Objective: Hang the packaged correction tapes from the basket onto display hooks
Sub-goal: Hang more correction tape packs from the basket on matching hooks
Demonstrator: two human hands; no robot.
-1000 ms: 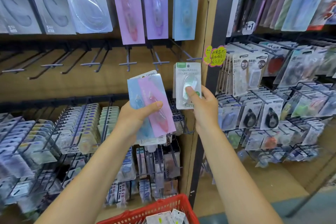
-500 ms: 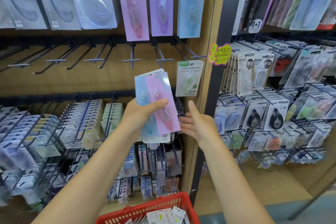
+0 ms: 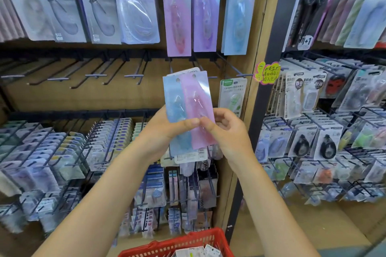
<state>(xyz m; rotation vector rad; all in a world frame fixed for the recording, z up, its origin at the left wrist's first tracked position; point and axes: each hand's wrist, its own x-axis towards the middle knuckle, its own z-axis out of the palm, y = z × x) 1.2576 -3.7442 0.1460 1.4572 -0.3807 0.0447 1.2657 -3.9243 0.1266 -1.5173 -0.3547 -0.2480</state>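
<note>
Red basket (image 3: 183,244) at the bottom edge, nearest the camera; white-carded packages (image 3: 196,253) lie inside it, print too small to read.

Both forearms reach up from the bottom edge and meet at chest height in front of the shelving. Left hand (image 3: 160,131) grips a fanned stack of packaged correction tapes, thumb laid across the front, fingers hidden behind. Blue pack (image 3: 174,100) sits at the left of the fan, pink pack (image 3: 197,98) overlaps it on the right, and a white-carded pack (image 3: 189,155) shows behind them at top and bottom. Each front card has a punched hang hole near the top. Right hand (image 3: 227,131) pinches the lower right part of the pink pack, thumb on the front beside the left thumb, fingers curled round the edge.

Just behind and right of the fan, a green-topped Campus pack (image 3: 232,94) hangs on a hook at the right end of the middle row. The other empty hooks (image 3: 94,75) of that row run off to the left along the wooden back panel (image 3: 83,96).

Above, a top row hangs full: grey packs (image 3: 62,6), then pink (image 3: 177,14), purple (image 3: 205,12) and blue (image 3: 239,14) long cards. Below, wire racks (image 3: 52,152) packed with small tape packs. Far right, past a dark upright post (image 3: 269,69) with a yellow handwritten tag (image 3: 267,73), a second bay (image 3: 334,121) holds more carded tapes.
</note>
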